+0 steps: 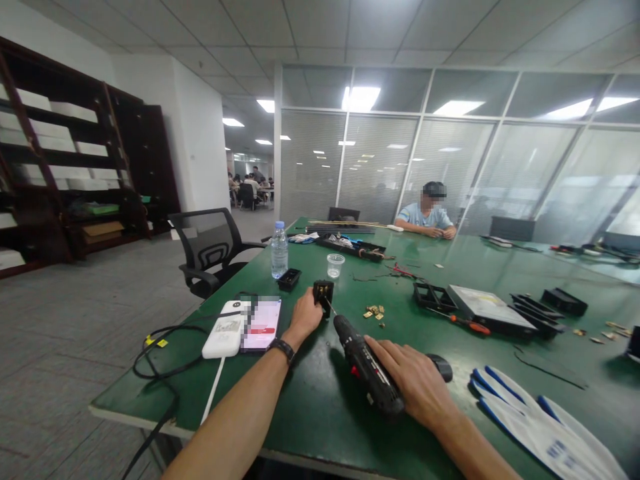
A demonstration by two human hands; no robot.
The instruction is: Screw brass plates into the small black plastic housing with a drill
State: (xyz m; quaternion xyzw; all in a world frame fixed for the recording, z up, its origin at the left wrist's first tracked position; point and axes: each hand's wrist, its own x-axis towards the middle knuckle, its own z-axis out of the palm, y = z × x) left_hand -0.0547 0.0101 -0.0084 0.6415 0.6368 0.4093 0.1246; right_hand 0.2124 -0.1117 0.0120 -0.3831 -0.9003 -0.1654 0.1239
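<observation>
My left hand [305, 313] is closed on a small black plastic housing [325, 291] with brass-coloured parts inside, held up on the table. My right hand [413, 377] grips a black cordless drill [367, 367] lying almost level, its chuck pointing at the housing. The drill's thin bit [331, 307] reaches the housing's open face; whether it touches a screw is too small to tell. Several small brass pieces [374, 312] lie to the right of the housing. Beyond my left hand sits a black plastic box [289, 279].
A water bottle [279, 252] and a clear cup [335, 265] stand behind the housing. Left are a white power bank [225, 330], a phone [263, 325] and a black cable [175, 373]. Right lie a screwdriver [470, 325], a metal-topped box [493, 310] and gloves [545, 427]. A person [427, 213] sits opposite.
</observation>
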